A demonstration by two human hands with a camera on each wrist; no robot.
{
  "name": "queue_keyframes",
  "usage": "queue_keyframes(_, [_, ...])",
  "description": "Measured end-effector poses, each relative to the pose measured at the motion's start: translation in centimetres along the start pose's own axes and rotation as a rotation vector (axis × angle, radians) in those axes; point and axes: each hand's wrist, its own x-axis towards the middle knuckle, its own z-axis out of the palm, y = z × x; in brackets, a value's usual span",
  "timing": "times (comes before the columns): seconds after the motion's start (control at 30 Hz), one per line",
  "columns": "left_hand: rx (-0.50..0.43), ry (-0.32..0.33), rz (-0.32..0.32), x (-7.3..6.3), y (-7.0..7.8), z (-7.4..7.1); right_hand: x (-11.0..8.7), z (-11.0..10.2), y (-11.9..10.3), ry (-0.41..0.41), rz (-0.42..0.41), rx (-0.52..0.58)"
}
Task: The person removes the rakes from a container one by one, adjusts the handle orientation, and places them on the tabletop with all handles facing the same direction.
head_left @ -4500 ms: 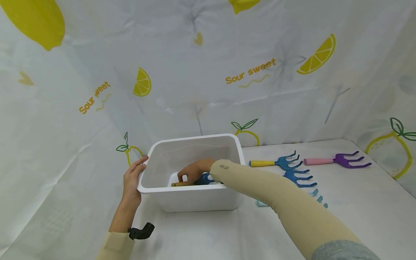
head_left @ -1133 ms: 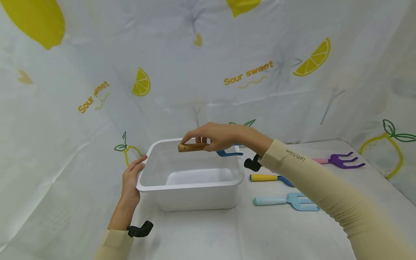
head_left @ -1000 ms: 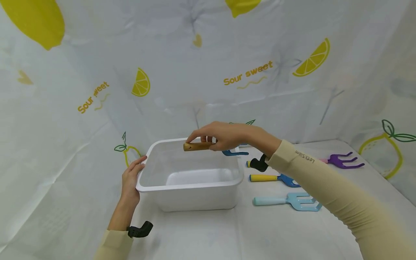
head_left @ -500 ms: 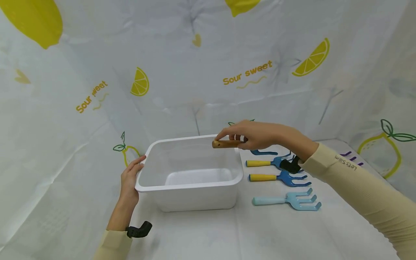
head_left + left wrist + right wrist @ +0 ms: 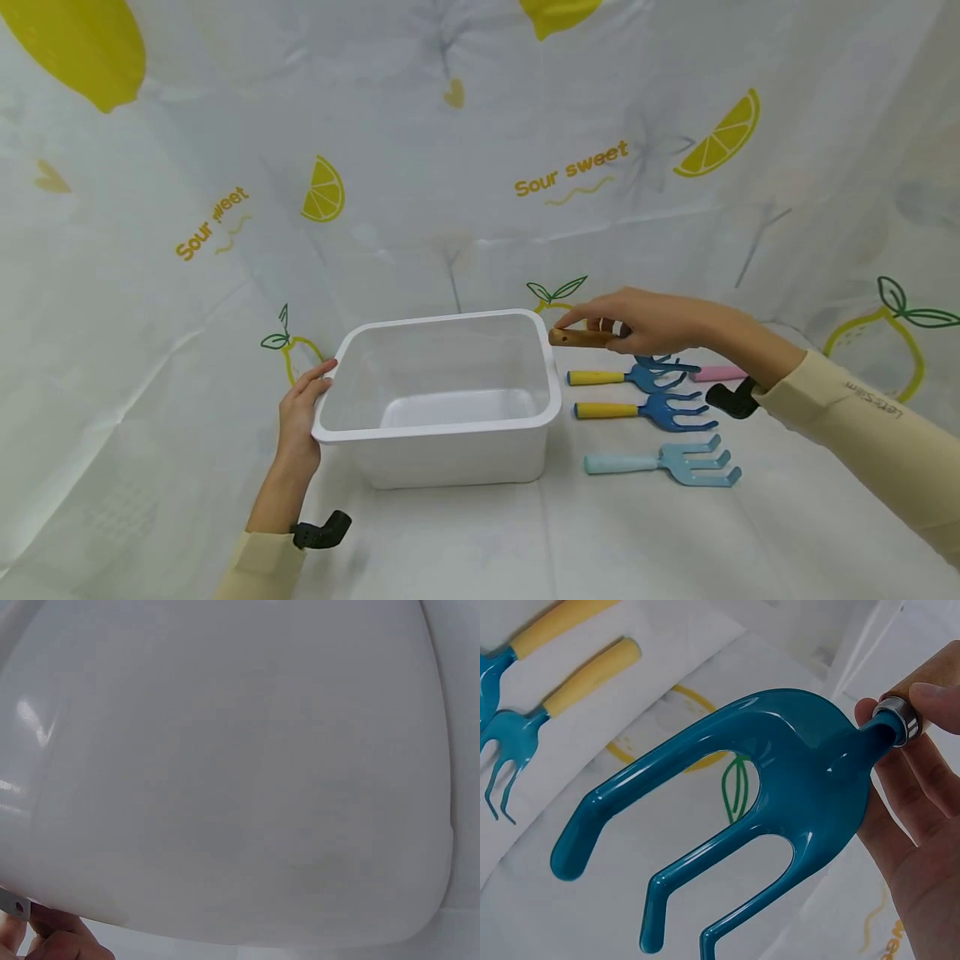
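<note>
My right hand (image 5: 652, 321) pinches the wooden handle (image 5: 577, 337) of a hand rake (image 5: 802, 757) just beyond the tub's right rim. Its blue head has three bent tines and a metal collar. My left hand (image 5: 300, 421) grips the left rim of the white plastic tub (image 5: 453, 457). No tool shows inside the tub. Right of it lie two yellow-handled blue hand rakes (image 5: 600, 377), one behind the other. A light blue hand rake (image 5: 678, 464) lies nearer me. Behind my right wrist a pink handle (image 5: 716, 373) partly shows.
The white table (image 5: 480, 542) stretches in front of the tub and to its right. A white sheet with lemon prints (image 5: 442, 208) hangs close behind the tub. In the left wrist view the tub's outer wall (image 5: 247, 772) fills most of the frame.
My right hand has lifted the wooden-handled hand rake out of the tub and carried it right, past the rim. My left hand has stayed on the tub's rim.
</note>
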Motion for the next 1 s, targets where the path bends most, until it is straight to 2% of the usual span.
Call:
queue_keyframes(0.33, [-0.014,-0.004,-0.005,0.1,0.0,0.0,-2.9,0.6,2.7,0.004,0.073,-0.026])
queue_keyframes(0.77, [-0.040,0.009,-0.005,0.1,-0.2,0.0,-6.4,2.0,7.4,0.058,0.111,0.057])
queue_keyframes(1.0, [-0.036,0.011,-0.002,0.1,-0.1,0.0,-9.1,3.0,9.9,0.069,0.197,0.032])
